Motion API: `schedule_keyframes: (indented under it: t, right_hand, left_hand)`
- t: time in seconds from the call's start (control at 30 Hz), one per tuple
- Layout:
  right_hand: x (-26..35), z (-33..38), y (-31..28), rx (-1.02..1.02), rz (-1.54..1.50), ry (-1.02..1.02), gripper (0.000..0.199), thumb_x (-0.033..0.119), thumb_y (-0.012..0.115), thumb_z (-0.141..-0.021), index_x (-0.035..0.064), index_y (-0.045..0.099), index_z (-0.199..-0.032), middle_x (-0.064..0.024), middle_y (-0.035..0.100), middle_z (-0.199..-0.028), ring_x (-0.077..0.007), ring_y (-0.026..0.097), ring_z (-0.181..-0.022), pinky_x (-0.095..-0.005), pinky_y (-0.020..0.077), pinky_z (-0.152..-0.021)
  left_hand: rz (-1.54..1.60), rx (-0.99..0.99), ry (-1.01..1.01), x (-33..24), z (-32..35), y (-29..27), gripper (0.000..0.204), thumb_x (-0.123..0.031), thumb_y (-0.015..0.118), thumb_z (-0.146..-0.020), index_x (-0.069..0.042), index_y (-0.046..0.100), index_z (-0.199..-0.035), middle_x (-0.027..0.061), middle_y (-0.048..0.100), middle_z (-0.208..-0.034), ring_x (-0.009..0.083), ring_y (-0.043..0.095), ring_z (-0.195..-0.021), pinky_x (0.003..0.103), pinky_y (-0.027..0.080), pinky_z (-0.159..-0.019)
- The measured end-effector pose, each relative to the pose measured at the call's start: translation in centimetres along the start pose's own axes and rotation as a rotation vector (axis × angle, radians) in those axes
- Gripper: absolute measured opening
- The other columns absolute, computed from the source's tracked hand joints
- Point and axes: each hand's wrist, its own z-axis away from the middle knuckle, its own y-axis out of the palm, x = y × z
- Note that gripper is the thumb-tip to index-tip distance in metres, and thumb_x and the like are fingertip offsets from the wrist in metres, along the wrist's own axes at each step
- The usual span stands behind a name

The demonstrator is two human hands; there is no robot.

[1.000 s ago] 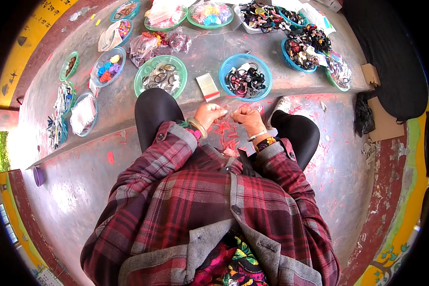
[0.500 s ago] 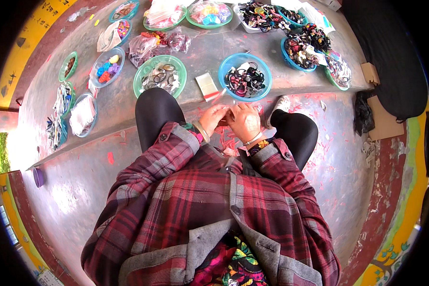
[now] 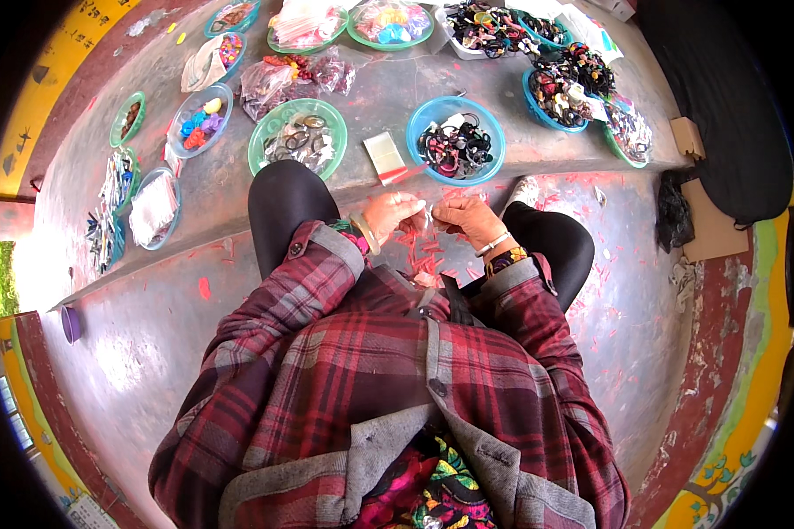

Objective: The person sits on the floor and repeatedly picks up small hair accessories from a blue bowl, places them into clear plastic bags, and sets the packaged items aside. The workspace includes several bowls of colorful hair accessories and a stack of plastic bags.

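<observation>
My left hand (image 3: 393,214) and my right hand (image 3: 461,217) are close together in front of me, between my black-clad knees. Both pinch a small pale item (image 3: 427,213) held between the fingertips; it is too small to tell what it is. Bangles sit on both wrists below plaid sleeves. Just beyond the hands, on the raised concrete step, lie a blue bowl of dark hair ties (image 3: 456,141), a green bowl of rings (image 3: 297,137) and a small clear packet with a red strip (image 3: 386,157). Red scraps (image 3: 424,260) litter the floor under my hands.
More bowls and trays of coloured beads and hair accessories (image 3: 558,81) line the step's far side. Plastic bags (image 3: 295,78) lie at the back. Small dishes (image 3: 154,204) sit at the left. A black cloth (image 3: 723,115) and cardboard (image 3: 710,231) lie at the right.
My hands first moved together until they touched, then drew slightly apart with the small item between them. Nothing else has moved.
</observation>
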Motion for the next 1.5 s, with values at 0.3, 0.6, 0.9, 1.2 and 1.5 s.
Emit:
schedule_keyframes:
  t: [0.3, 0.6, 0.9, 1.2, 1.5]
  right_hand:
    - [0.1, 0.4, 1.0, -0.131, -0.186, 0.002, 0.011, 0.01, 0.063, -0.071, 0.0, 0.063, -0.075, -0.0054, 0.062, -0.069, -0.0118, 0.057, -0.06, -0.0225, 0.044, -0.059]
    - [-0.1, 0.3, 1.3, -0.109, -0.207, -0.077, 0.008, 0.007, 0.062, -0.071, 0.0, 0.061, -0.074, -0.0073, 0.062, -0.072, -0.0135, 0.059, -0.065, -0.0221, 0.0444, -0.062]
    - [-0.9, -0.3, 1.4, -0.062, -0.305, -0.028, 0.005, 0.009, 0.064, -0.072, 0.0044, 0.061, -0.071, -0.0022, 0.06, -0.067, -0.0099, 0.055, -0.061, -0.0231, 0.0425, -0.062]
    - [-1.2, -0.5, 1.4, -0.079, -0.286, -0.011, 0.007, 0.012, 0.063, -0.073, 0.0055, 0.061, -0.072, -0.0006, 0.059, -0.068, -0.0088, 0.054, -0.061, -0.0218, 0.0409, -0.061]
    - [-0.6, 0.0, 2.1, -0.037, -0.278, -0.008, 0.013, 0.013, 0.063, -0.074, 0.003, 0.062, -0.082, -0.0031, 0.062, -0.075, -0.0097, 0.056, -0.065, -0.0218, 0.0422, -0.063]
  left_hand:
    - [0.123, -0.115, -0.001, -0.1, -0.1, 0.8, 0.016, -0.022, 0.055, -0.081, -0.006, 0.057, -0.083, 0.0031, 0.06, -0.074, 0.0105, 0.056, -0.063, 0.021, 0.042, -0.056]
    - [0.131, -0.084, 0.019, 0.8, -0.5, 0.2, 0.016, -0.021, 0.058, -0.08, -0.006, 0.056, -0.084, 0.0039, 0.06, -0.078, 0.011, 0.057, -0.069, 0.023, 0.044, -0.058]
    - [0.181, -0.16, 0.065, 0.7, -0.4, 0.4, 0.013, -0.019, 0.059, -0.079, -0.007, 0.057, -0.083, 0.0007, 0.058, -0.073, 0.0094, 0.054, -0.065, 0.022, 0.041, -0.057]
    - [0.151, -0.197, 0.09, 0.6, -0.5, 0.3, 0.012, -0.017, 0.061, -0.077, -0.006, 0.057, -0.079, 0.0015, 0.057, -0.069, 0.009, 0.051, -0.061, 0.022, 0.039, -0.055]
    - [0.059, -0.209, 0.155, 1.0, -0.7, 0.1, 0.017, -0.02, 0.064, -0.075, -0.004, 0.057, -0.077, 0.0014, 0.056, -0.067, 0.009, 0.05, -0.059, 0.021, 0.038, -0.055]
